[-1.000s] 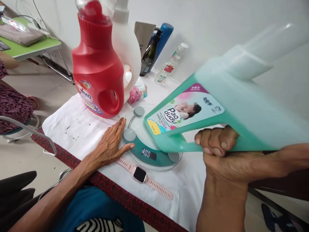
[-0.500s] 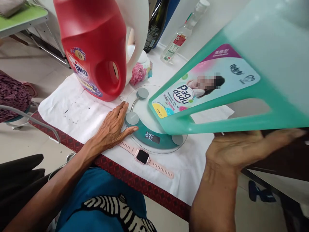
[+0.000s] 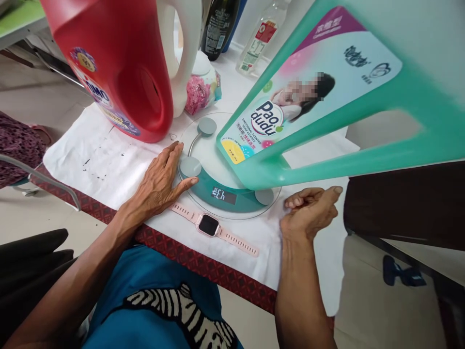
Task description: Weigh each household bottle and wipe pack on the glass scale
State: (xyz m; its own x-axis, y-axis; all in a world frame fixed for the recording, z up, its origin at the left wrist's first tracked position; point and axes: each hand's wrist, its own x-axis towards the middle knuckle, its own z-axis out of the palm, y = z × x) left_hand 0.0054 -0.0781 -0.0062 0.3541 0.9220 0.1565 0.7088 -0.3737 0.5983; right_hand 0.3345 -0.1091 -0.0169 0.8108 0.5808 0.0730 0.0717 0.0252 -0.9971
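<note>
A large teal detergent jug (image 3: pixel 327 97) with a "Pao dudu" label stands on a round glass scale (image 3: pixel 203 145) whose display (image 3: pixel 223 195) is lit. My left hand (image 3: pixel 158 182) lies flat and open on the white cloth, fingertips touching the scale's left rim. To the right of the scale, my right hand (image 3: pixel 308 211) rests on the cloth, just under the jug's handle. Its fingers are loosely curled and hold nothing. It does not touch the jug.
A pink smartwatch (image 3: pixel 209 224) lies in front of the scale. A red detergent jug (image 3: pixel 116 72), a white jug (image 3: pixel 185 53), a pink packet (image 3: pixel 198 92), a clear bottle (image 3: pixel 256 46) and a dark bottle (image 3: pixel 218 24) stand behind. Dark furniture (image 3: pixel 403 203) is at the right; another person's patterned clothing (image 3: pixel 18 145) at the left.
My right hand has let go of the teal jug's handle and dropped onto the cloth. The jug now rests on the scale, whose reading has changed. The left hand has stayed put.
</note>
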